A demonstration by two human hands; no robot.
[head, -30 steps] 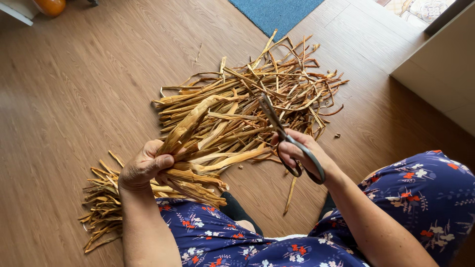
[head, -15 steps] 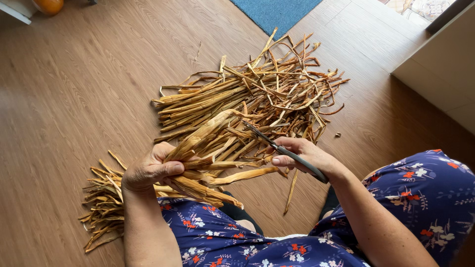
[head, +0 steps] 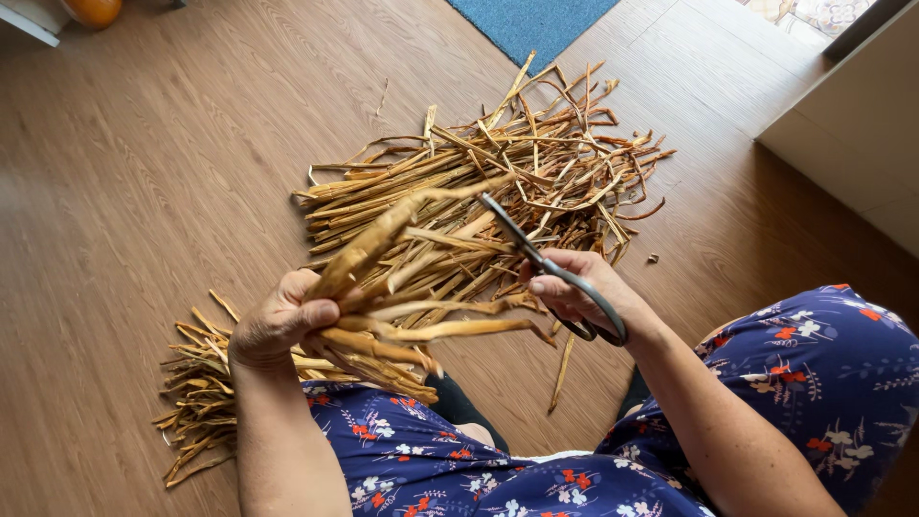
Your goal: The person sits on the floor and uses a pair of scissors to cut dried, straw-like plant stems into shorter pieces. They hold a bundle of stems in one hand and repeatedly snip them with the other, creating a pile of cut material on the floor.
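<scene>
Now the left hand [head: 280,325] has tilted its clenched bunch of dried strips [head: 402,306] further over, and the right hand [head: 584,292], fingers through the handles, has swung the dark scissors [head: 536,258] up, blades nearly closed against the strips' tops. Brittle, curled, straw-coloured lengths heap up on the far pile [head: 517,163]; shorter ones lie near left [head: 196,393] on the wooden floor [head: 144,172].

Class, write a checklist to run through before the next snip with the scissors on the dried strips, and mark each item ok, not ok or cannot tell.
1. Left hand grips the bundle of tan dried plant strips: ok.
2. Right hand holds the dark metal scissors: ok.
3. Blades lie among the strips: ok.
4. Left fingers apart from the blades: ok.
5. Blades open: cannot tell.
6. Loose pile of strips on the brown wooden floor within sight: ok.
</scene>
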